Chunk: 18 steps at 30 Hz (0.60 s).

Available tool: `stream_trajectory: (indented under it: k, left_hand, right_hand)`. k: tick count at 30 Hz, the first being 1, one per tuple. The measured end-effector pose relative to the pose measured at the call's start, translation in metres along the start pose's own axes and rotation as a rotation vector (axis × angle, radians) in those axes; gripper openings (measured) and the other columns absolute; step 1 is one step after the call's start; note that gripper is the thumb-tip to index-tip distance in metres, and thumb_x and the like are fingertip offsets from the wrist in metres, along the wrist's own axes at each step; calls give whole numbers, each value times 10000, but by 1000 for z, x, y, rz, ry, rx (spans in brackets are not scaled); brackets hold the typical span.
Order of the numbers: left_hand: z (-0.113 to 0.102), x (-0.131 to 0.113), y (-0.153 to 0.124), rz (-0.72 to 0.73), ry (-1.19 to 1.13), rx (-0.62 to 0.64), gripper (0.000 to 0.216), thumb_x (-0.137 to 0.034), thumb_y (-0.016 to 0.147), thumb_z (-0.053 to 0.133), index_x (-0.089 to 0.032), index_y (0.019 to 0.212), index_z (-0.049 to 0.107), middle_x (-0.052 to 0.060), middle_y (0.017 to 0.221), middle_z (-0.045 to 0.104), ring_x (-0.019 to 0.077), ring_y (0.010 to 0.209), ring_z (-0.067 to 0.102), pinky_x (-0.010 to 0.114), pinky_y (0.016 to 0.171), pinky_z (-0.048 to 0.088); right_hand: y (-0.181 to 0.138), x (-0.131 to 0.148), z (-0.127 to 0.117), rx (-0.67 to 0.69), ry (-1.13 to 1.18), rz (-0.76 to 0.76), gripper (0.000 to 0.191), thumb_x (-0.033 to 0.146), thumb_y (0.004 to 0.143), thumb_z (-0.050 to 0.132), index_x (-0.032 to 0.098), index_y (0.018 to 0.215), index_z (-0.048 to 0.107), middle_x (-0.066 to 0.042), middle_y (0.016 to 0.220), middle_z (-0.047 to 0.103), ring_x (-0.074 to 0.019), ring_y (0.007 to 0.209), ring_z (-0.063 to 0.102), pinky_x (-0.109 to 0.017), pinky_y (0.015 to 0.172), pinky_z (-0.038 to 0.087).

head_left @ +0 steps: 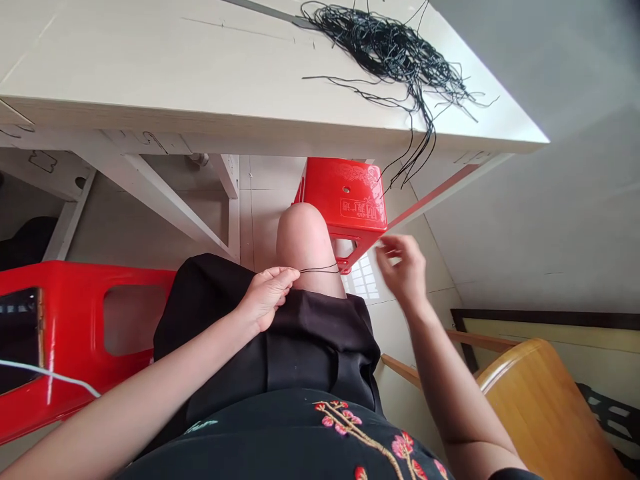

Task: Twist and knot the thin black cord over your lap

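My left hand is closed in a pinch on a thin black cord. Two dark strands of it stretch rightward from my fingertips, over my bare knee. My right hand is raised to the right of the knee, fingers curled and slightly blurred. Whatever its fingertips hold, if anything, cannot be made out. On the white table ahead lies a tangled bundle of black cords, and several loose ends hang over the front edge.
Under the table stands a red plastic stool. Another red stool is at my left, with a dark flat device and a white cable on it. A wooden chair is at my right, near the wall. A long grey strip lies on the tabletop.
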State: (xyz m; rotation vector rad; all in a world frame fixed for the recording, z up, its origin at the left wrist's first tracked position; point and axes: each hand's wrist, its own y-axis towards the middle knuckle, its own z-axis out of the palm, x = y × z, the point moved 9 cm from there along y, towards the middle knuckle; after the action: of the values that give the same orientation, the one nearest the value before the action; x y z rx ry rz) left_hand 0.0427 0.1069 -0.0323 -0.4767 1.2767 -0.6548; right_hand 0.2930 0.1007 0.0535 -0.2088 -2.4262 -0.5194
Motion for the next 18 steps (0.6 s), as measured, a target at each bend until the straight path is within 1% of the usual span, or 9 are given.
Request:
stream_trajectory:
  k: [1, 2, 4, 5, 8, 13, 15, 18]
  left_hand:
    - [0, 0, 0, -4, -7, 2, 228, -251, 562, 712, -134, 585, 518, -68, 508, 401, 13, 426, 286, 132, 353, 150]
    - [1, 1, -1, -6, -14, 7, 225, -248, 562, 713, -133, 587, 521, -67, 510, 403, 12, 426, 289, 130, 350, 149]
    - [3, 1, -3, -6, -27, 20, 224, -246, 561, 716, -131, 587, 525, -65, 513, 409, 12, 429, 295, 126, 348, 152]
    - [4, 2, -4, -7, -32, 27, 222, -246, 560, 717, -131, 588, 529, -64, 512, 410, 11, 429, 297, 124, 347, 155]
    - [5, 4, -5, -14, -43, 29, 211, -244, 555, 720, -129, 610, 551, -64, 512, 419, 10, 427, 298, 121, 347, 159]
    - [5, 4, -8, -13, -53, 15, 209, -244, 547, 719, -129, 597, 551, -61, 513, 430, 8, 422, 300, 120, 347, 161]
    - [5, 4, -9, -15, -54, 13, 213, -242, 542, 720, -130, 588, 545, -64, 508, 421, 8, 420, 296, 119, 346, 159]
    - [4, 4, -10, -20, -62, 5, 221, -245, 536, 721, -131, 586, 538, -65, 509, 418, 7, 418, 295, 119, 343, 155]
  right_hand:
    - [-14, 29, 17, 96, 73, -119, 94, 218, 800, 527, 208, 881, 573, -36, 847, 592, -156, 743, 558, -295, 663, 485]
    - [-27, 54, 30, 154, 107, -211, 73, 232, 813, 539, 207, 872, 574, -34, 831, 594, -155, 745, 553, -290, 671, 484]
    - [-46, 86, 49, 194, 43, -324, 76, 232, 846, 522, 198, 870, 586, -48, 827, 587, -167, 776, 541, -299, 702, 478]
    - [-51, 95, 55, 184, -20, -346, 96, 235, 862, 507, 194, 869, 594, -55, 832, 584, -174, 787, 531, -304, 711, 471]
    - [-54, 101, 61, 130, -174, -348, 166, 263, 899, 469, 187, 872, 614, -63, 835, 577, -177, 782, 509, -295, 702, 449]
    - [-50, 103, 65, 115, -276, -384, 213, 251, 913, 445, 183, 811, 620, -62, 830, 571, -168, 755, 496, -266, 651, 426]
    - [-51, 105, 66, 112, -298, -407, 199, 235, 907, 454, 180, 805, 616, -66, 846, 573, -169, 764, 497, -261, 637, 420]
    - [-54, 107, 69, 112, -308, -441, 146, 216, 897, 474, 187, 865, 614, -65, 898, 576, -171, 788, 495, -258, 635, 414]
